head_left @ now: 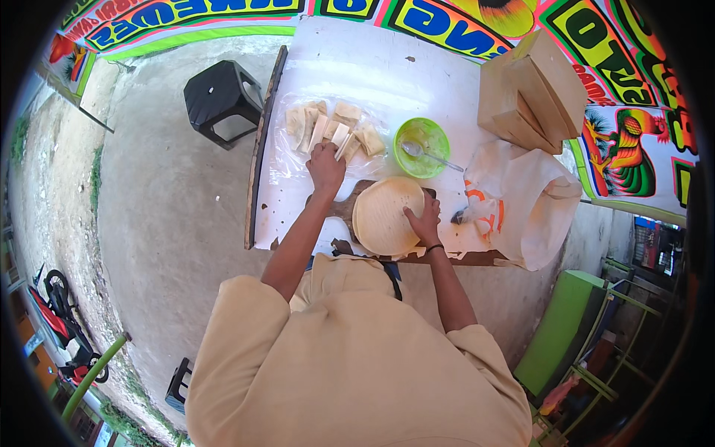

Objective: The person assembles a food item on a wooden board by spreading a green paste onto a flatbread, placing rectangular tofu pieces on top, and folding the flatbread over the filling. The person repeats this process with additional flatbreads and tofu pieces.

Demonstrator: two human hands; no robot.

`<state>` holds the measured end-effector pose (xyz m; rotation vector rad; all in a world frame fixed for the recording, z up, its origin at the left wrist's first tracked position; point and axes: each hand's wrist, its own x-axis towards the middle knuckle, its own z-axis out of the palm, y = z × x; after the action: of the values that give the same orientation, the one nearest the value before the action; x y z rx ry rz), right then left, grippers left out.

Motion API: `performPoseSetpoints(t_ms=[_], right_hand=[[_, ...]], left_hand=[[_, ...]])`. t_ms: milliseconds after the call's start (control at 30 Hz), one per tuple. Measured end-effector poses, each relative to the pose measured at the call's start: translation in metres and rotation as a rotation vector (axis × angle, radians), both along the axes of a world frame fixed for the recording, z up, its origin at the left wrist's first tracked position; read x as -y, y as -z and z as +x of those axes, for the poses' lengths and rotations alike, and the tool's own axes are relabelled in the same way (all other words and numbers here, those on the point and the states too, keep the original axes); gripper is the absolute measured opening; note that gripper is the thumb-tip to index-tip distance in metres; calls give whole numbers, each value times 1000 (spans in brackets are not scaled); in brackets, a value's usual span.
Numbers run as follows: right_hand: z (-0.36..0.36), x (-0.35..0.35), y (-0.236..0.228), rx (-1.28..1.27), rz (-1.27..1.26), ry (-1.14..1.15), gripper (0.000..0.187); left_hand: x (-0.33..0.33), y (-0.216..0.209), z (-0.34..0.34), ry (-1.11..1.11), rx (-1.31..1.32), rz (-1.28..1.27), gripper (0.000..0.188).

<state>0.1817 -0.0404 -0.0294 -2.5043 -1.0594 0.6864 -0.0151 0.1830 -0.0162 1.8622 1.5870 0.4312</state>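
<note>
My left hand reaches to several folded pale wrapper parcels lying on a clear plastic sheet. Its fingers are bent in at the near parcels, and whatever is between the fingertips is too small to make out. A stack of thin round wrappers rests on a dark wooden board at the table's near edge. Over the right edge of this stack lies my right hand, its thumb on the top sheet and its fingers apart. A light green bowl with a spoon in it stands just beyond the wrappers.
The white table carries a brown cardboard box at the far right and a crumpled white plastic bag nearer me. A black stool stands beyond the left edge. Printed banners hang along the far side.
</note>
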Motion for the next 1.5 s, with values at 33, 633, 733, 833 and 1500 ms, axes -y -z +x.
performPoseSetpoints(t_ms=[33, 633, 733, 833, 1500], right_hand=[[1, 2, 1, -10, 1, -3, 76], [4, 5, 2, -84, 64, -6, 75], [3, 6, 5, -64, 73, -9, 74], [3, 3, 2, -78, 72, -11, 74], [4, 3, -3, -111, 66, -12, 75]], left_hand=[[1, 0, 1, -19, 37, -7, 35], [-26, 15, -13, -175, 69, 117, 39], [-24, 1, -14, -174, -16, 170, 41], [-31, 0, -17, -266, -83, 138, 42], [-44, 5, -30, -281, 85, 204, 44]])
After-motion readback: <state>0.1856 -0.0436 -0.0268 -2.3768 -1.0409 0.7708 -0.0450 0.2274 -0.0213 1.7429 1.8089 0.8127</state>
